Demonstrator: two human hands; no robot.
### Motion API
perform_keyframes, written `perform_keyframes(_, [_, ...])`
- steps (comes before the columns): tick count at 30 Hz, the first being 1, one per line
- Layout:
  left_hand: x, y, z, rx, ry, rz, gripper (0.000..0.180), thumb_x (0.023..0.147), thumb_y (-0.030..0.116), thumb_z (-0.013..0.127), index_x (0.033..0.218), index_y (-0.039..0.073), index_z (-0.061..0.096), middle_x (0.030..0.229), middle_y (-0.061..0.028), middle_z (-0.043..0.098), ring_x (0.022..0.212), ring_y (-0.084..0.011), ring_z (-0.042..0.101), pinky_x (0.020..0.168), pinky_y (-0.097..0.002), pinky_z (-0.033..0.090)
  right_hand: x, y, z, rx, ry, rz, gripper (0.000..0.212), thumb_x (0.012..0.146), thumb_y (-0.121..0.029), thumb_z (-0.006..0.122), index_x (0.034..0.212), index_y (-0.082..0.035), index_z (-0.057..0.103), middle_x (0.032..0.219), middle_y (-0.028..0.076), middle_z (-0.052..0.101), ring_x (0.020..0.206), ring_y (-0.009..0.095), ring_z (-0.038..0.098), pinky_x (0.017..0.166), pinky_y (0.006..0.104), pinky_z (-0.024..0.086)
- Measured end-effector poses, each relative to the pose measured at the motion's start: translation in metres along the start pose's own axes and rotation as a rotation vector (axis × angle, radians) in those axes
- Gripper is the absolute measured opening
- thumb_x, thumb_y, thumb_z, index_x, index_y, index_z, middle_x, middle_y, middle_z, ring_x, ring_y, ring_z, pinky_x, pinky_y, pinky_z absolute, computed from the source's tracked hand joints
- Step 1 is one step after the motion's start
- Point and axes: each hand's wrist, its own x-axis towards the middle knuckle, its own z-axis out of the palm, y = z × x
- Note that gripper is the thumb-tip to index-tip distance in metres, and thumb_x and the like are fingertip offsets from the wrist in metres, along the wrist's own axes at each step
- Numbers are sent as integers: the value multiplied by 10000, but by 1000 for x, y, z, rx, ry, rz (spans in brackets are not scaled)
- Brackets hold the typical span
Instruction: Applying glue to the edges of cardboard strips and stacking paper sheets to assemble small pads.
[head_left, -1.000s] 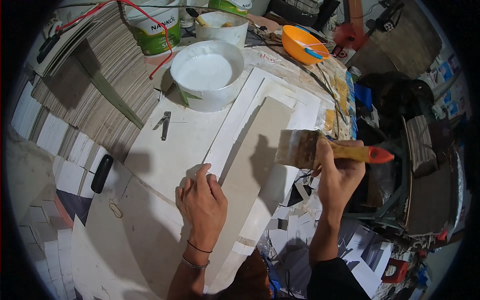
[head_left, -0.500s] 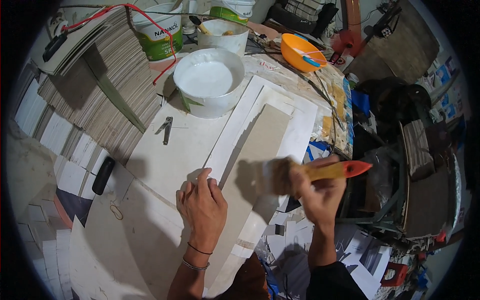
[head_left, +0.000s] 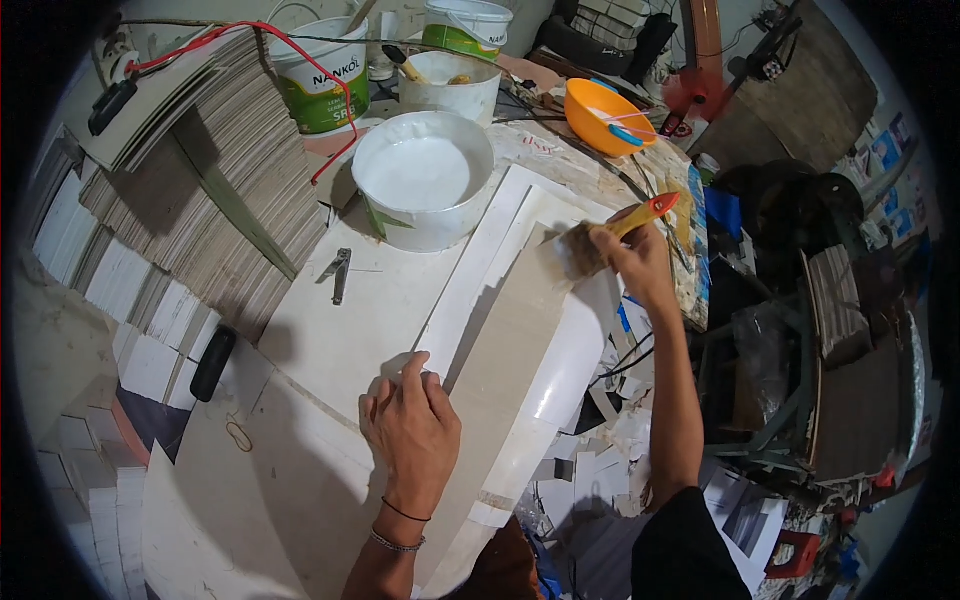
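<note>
My right hand [head_left: 632,258] grips a wide flat paintbrush [head_left: 588,249] by its yellow, red-tipped handle. Its bristles, whitish at the end, touch the far right part of a long grey-beige cardboard strip [head_left: 508,345]. Under that strip lie white paper sheets [head_left: 570,365], shiny as if wet along the right side. My left hand [head_left: 412,425] lies on the near left edge of the sheets, fingers apart and holding nothing. Beyond it stands a white tub [head_left: 424,180] of white liquid.
Nail clippers [head_left: 341,277] and a black rod-shaped object [head_left: 212,365] lie to the left, beside tall stacks of cut board [head_left: 215,150]. At the back are a green-and-white bucket [head_left: 322,85], a second tub [head_left: 450,88] with brushes, and an orange bowl [head_left: 600,120]. Paper scraps litter the floor at right.
My right hand has carried the paintbrush from the middle of the strip to its far end. My left hand stays in place. The view has shifted slightly.
</note>
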Motion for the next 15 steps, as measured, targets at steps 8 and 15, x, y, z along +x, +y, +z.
perform_keyframes(8, [0, -5, 5, 9, 40, 64, 256, 988, 113, 607, 1237, 54, 621, 848, -124, 752, 867, -314, 628, 830, -454, 400, 30, -23, -14, 155, 38, -206, 241, 922, -195, 780, 1024, -28, 639, 796, 12, 644, 624, 74, 546, 524, 234, 388])
perform_keyframes(15, [1, 1, 4, -11, 21, 19, 264, 974, 102, 612, 1231, 52, 639, 827, -122, 738, 940, -337, 640, 896, -478, 429, 50, -5, 2, -39, -146, -74, 268, 906, -205, 782, 1030, -26, 626, 878, 18, 650, 779, 107, 590, 728, 277, 478])
